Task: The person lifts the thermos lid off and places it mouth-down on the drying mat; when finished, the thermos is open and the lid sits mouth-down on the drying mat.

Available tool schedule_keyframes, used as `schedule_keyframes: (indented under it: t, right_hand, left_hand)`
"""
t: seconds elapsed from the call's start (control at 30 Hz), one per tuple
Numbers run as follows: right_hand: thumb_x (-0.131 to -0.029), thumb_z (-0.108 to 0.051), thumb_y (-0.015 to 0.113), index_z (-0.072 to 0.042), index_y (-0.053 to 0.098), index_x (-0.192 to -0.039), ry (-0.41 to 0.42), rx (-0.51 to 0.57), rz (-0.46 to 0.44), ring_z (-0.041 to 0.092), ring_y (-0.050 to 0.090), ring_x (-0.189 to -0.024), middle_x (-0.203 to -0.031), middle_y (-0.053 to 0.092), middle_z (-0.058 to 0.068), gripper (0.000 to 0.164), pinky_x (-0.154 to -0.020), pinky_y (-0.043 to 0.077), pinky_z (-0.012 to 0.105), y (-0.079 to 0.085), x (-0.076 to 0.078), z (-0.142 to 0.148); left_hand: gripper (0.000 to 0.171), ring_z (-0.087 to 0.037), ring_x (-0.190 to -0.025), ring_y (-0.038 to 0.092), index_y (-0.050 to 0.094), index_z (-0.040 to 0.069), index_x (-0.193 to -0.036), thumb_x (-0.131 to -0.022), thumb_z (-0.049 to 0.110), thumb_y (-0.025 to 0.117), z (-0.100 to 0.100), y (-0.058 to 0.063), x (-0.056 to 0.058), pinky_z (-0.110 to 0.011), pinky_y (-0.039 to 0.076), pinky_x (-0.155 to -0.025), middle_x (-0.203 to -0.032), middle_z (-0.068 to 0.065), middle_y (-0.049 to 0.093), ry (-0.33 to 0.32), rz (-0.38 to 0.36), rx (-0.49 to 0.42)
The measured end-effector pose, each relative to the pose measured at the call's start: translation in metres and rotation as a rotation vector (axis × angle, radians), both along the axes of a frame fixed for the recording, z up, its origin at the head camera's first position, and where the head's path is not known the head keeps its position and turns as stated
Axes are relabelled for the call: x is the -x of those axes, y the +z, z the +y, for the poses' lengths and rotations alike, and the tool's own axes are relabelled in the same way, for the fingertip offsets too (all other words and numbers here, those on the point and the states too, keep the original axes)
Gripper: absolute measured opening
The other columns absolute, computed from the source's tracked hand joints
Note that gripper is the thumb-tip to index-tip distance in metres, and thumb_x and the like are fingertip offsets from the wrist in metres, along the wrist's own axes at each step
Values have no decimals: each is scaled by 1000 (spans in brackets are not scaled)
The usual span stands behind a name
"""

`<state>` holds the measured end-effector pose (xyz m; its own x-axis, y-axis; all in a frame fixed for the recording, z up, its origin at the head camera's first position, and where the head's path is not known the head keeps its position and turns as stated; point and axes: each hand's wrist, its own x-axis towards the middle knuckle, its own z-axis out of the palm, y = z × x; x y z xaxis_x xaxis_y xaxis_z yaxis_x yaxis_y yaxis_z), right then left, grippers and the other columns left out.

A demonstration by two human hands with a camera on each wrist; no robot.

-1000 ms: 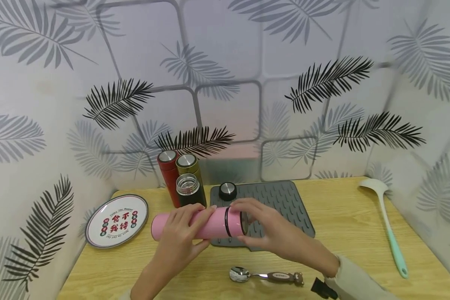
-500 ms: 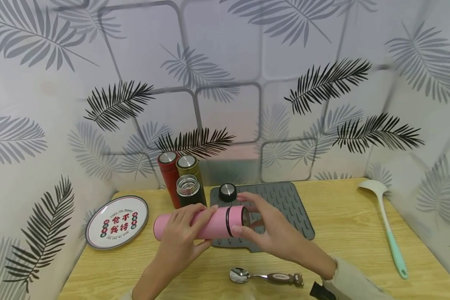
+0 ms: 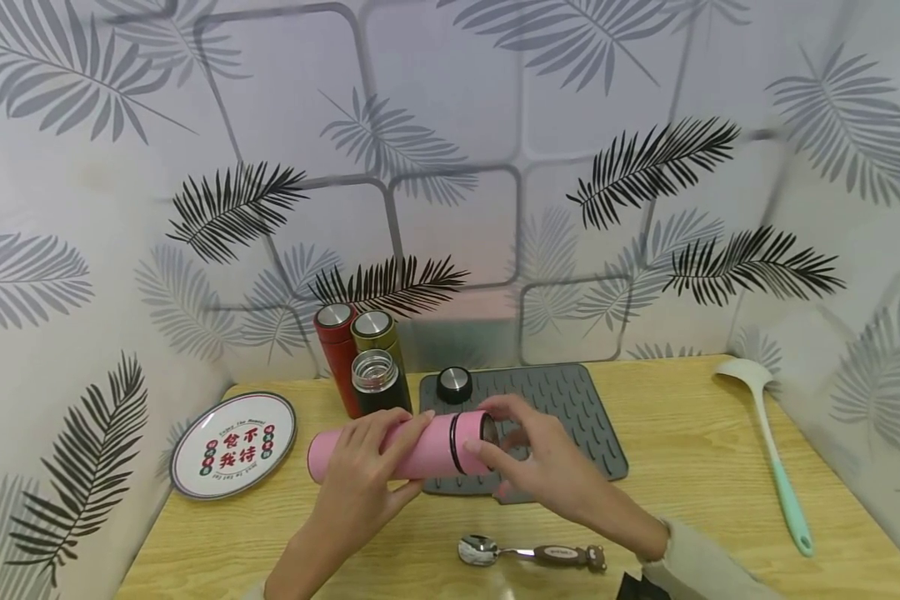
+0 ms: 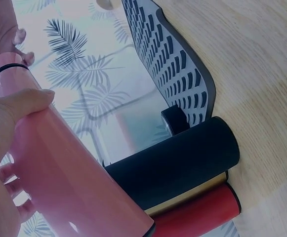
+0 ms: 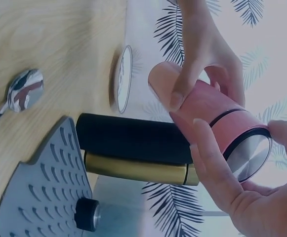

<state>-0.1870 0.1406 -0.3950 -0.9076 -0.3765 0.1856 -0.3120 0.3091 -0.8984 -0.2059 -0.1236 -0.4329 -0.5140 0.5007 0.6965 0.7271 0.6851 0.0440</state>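
A pink thermos lies nearly level in the air above the table, its lid end pointing right. My left hand grips it round the body. At the lid, with its brushed metal top, my right hand holds on with thumb and fingers on opposite sides of the rim. A black ring marks the seam between lid and body. Behind the pink thermos stands a black thermos without its lid, its steel mouth showing in the head view. A black lid sits on the grey mat.
Red and gold thermoses stand capped beside the black one. On the left lies a white plate with red lettering. A spoon lies in front, and a ladle with a mint handle at the right.
My right hand came partly off the lid, its fingers spreading, then closed round it again. The left hand keeps its grip, and the pink thermos has hardly shifted.
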Motion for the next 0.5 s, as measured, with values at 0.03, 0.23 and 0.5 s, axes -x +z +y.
schedule_keyframes:
  t: [0.03, 0.23, 0.5]
  right_hand:
    - [-101, -30, 72, -13, 51, -143, 10, 7, 13, 23, 73, -96, -142, 57, 19, 50, -66, 63, 33, 0, 0, 0]
    - [-95, -21, 79, -21, 55, -144, 99, 27, 117, 24, 67, -119, -144, 59, 5, 55, -95, 59, 32, -3, 5, 2]
    - [-90, 1, 79, -23, 56, -142, 179, -59, 362, 23, 55, -139, -156, 51, -1, 62, -109, 52, 42, -5, 7, 7]
  left_hand:
    - [86, -30, -114, 60, 65, 18, -140, -62, 23, 103, 0, 0, 0, -50, 53, -96, -126, -11, 62, 0, 0, -1]
    - [89, -32, -114, 60, 64, 17, -140, -61, 22, 103, -4, -2, -1, -53, 53, -97, -125, -13, 62, 21, 5, -2]
    - [90, -32, -113, 62, 64, 17, -140, -60, 21, 104, -3, -2, 5, -54, 54, -96, -124, -13, 63, 1, 35, -21]
